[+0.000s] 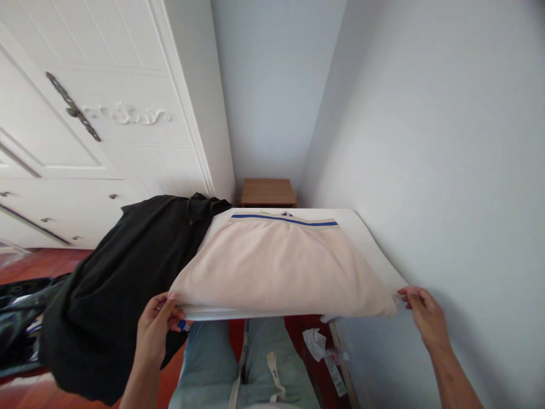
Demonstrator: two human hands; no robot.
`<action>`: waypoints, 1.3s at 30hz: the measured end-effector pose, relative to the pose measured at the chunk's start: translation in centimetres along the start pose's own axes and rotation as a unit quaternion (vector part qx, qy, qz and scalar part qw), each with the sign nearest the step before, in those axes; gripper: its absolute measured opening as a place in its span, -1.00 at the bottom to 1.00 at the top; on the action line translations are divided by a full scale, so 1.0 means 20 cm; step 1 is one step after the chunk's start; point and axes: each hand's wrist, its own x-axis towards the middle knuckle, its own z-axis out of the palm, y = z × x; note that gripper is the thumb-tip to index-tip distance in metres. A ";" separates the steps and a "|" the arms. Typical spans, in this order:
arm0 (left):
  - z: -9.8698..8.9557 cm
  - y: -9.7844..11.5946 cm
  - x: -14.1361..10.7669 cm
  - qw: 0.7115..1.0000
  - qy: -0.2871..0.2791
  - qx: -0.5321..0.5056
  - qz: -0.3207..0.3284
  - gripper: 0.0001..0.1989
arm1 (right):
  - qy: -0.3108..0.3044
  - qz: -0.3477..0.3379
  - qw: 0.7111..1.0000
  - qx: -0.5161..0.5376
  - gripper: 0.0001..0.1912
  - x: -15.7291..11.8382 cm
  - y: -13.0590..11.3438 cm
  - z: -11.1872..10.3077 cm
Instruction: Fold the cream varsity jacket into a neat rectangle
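A pale pink garment with a blue-striped band lies spread on a white board, band at the far side and wide edge toward me. I cannot tell if it is a skirt or a top. My left hand pinches its near left corner, thumb on top and fingers under the edge. At the near right corner, my right hand is closed, fingertips pinched on the cloth's edge. A bit of blue shows beside my left fingers; what it belongs to is unclear.
A black garment drapes over something left of the board. Beyond stand a white wardrobe and a small brown wooden stand. A pale wall rises close on the right. Crumpled white plastic lies low by my legs.
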 end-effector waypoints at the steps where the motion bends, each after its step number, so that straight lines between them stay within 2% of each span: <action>1: 0.00 0.01 0.00 1.000 -0.001 0.009 0.001 -0.39 | -0.038 -0.011 0.999 -0.007 -0.11 -0.03 -0.03 0.00; 4: 0.01 0.03 -0.01 0.998 0.021 0.046 0.022 -0.33 | -0.103 -0.070 0.990 -0.062 -0.08 -0.12 -0.14 0.06; 7: 0.03 0.04 -0.01 0.996 0.032 0.082 0.033 -0.34 | -0.076 -0.141 0.976 -0.150 -0.15 -0.17 -0.23 0.13; 9: 0.04 0.04 -0.01 0.996 0.032 0.083 0.028 -0.37 | -0.049 -0.153 0.970 -0.180 -0.16 -0.17 -0.27 0.15; 14: 0.04 0.06 -0.03 0.997 0.041 0.071 0.007 -0.34 | -0.029 -0.074 0.981 -0.177 -0.19 -0.12 -0.25 0.15; 18: 0.07 0.06 -0.03 0.997 0.057 0.048 0.008 -0.41 | -0.054 -0.001 0.995 -0.087 -0.15 -0.02 -0.23 0.16; 21: 0.08 0.04 -0.02 0.995 0.081 0.048 -0.011 -0.45 | -0.102 0.048 0.993 -0.020 -0.11 0.05 -0.23 0.14; 25: 0.03 0.07 0.02 0.993 0.032 0.109 -0.037 -0.37 | -0.218 0.057 0.974 -0.007 -0.16 0.12 -0.23 0.05; 27: 0.00 0.12 0.04 0.981 0.032 0.189 0.001 -0.33 | -0.257 0.055 0.965 -0.011 -0.18 0.17 -0.23 0.00; 29: 0.01 0.19 0.06 0.957 0.073 0.269 0.080 -0.32 | -0.264 0.042 0.964 -0.013 -0.23 0.23 -0.24 -0.02; 30: 0.03 0.24 0.07 0.943 0.088 0.294 0.125 -0.33 | -0.258 0.031 0.966 -0.017 -0.28 0.26 -0.26 -0.01; 32: 0.14 0.33 0.09 0.929 0.067 0.307 0.195 -0.38 | -0.237 -0.002 0.971 -0.041 -0.35 0.32 -0.33 0.05; 34: 0.32 0.39 0.14 0.908 -0.011 0.328 0.260 -0.40 | -0.219 -0.028 0.972 -0.079 -0.35 0.38 -0.43 0.19; 36: 0.53 0.43 0.21 0.863 -0.113 0.382 0.311 -0.44 | -0.209 -0.039 0.971 -0.110 -0.31 0.44 -0.54 0.36; 38: 0.73 0.42 0.31 0.805 -0.166 0.471 0.319 -0.47 | -0.194 -0.041 0.971 -0.130 -0.25 0.50 -0.64 0.54; 39: 0.81 0.41 0.37 0.799 -0.167 0.488 0.310 -0.47 | -0.183 -0.038 0.972 -0.140 -0.21 0.53 -0.67 0.62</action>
